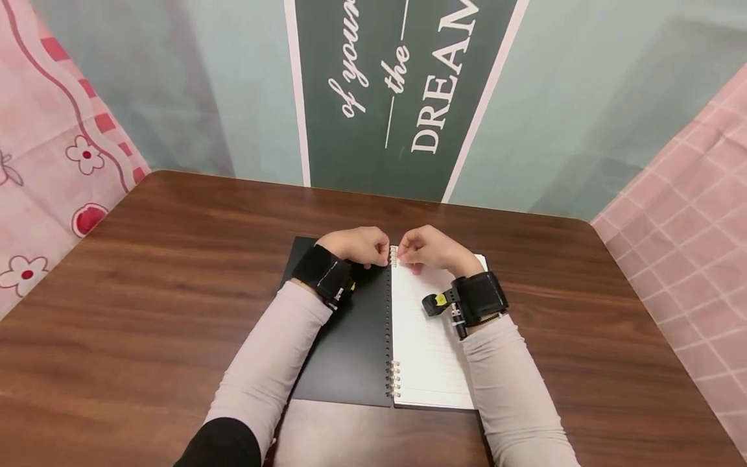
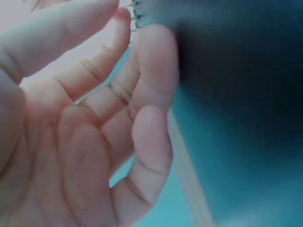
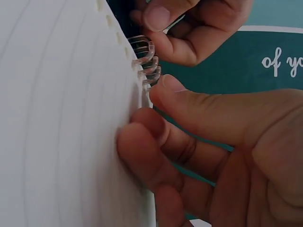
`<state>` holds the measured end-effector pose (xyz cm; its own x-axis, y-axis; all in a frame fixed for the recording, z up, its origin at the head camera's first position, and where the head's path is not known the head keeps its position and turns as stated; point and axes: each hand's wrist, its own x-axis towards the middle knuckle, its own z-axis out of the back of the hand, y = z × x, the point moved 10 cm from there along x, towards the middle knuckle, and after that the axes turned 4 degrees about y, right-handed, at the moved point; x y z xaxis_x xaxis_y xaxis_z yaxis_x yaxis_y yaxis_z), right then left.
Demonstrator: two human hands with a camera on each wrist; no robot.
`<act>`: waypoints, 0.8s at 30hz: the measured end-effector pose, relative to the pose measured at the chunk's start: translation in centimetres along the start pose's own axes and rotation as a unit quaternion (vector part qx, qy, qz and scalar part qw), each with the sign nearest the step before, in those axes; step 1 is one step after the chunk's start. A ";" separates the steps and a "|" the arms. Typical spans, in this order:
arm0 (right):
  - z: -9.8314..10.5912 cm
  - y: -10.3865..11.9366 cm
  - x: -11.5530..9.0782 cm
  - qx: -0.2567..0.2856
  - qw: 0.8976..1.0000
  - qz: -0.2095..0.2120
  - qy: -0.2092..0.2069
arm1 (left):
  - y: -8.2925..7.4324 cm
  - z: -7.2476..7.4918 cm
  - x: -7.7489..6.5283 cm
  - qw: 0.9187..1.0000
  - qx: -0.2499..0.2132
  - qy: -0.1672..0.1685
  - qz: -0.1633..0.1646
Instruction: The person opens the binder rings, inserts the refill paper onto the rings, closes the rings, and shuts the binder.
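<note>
A spiral notebook lies open, its black cover (image 1: 350,350) on the left and white lined pages (image 1: 432,363) on the right. Clear binding rings (image 3: 152,49) join the two at the top of the spine, with both hands close around them. My left hand (image 1: 364,248) pinches at the rings from the cover side with thumb and forefinger. From the page side, my right hand (image 1: 434,250) has its thumb on the lowest ring in the right wrist view, its curled fingers against the page edge. Another set of rings (image 1: 395,379) sits at the spine's bottom; the middle holes have none.
The notebook rests on a brown wooden table (image 1: 146,311), over a greyish sheet or mat (image 1: 373,434) at the near edge. Behind stands a green lettered backdrop (image 1: 397,130). Pink patterned cloths hang at left (image 1: 52,162) and right (image 1: 688,246).
</note>
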<state>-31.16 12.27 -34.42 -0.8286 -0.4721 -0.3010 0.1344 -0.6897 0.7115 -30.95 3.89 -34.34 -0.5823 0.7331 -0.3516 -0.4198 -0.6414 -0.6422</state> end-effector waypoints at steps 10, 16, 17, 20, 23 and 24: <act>1.3 0.1 -0.5 -0.036 0.999 -0.013 -0.026 | -3.1 1.7 -3.1 0.989 0.113 -0.087 -0.048; 2.7 0.4 -1.4 -0.066 0.996 -0.017 -0.056 | -5.1 1.6 -6.9 0.970 0.192 -0.127 -0.080; 2.9 0.4 -1.6 -0.073 0.995 -0.016 -0.062 | -5.3 1.4 -7.7 0.965 0.206 -0.136 -0.083; 3.5 0.6 -2.3 -0.096 0.992 -0.010 -0.079 | -5.6 1.0 -10.2 0.955 0.235 -0.158 -0.090; 4.0 0.5 -3.1 -0.108 0.990 -0.014 -0.092 | -5.4 0.1 -12.6 0.949 0.249 -0.170 -0.090; 4.1 0.5 -3.3 -0.111 0.989 -0.017 -0.096 | -5.2 -0.2 -13.3 0.948 0.251 -0.172 -0.091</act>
<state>-30.58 15.78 -30.48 -0.9197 -0.3480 -0.1817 0.2024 -0.8169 0.5401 -20.85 -2.43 -26.48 -0.6248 0.7801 0.0320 -0.7633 -0.6017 -0.2352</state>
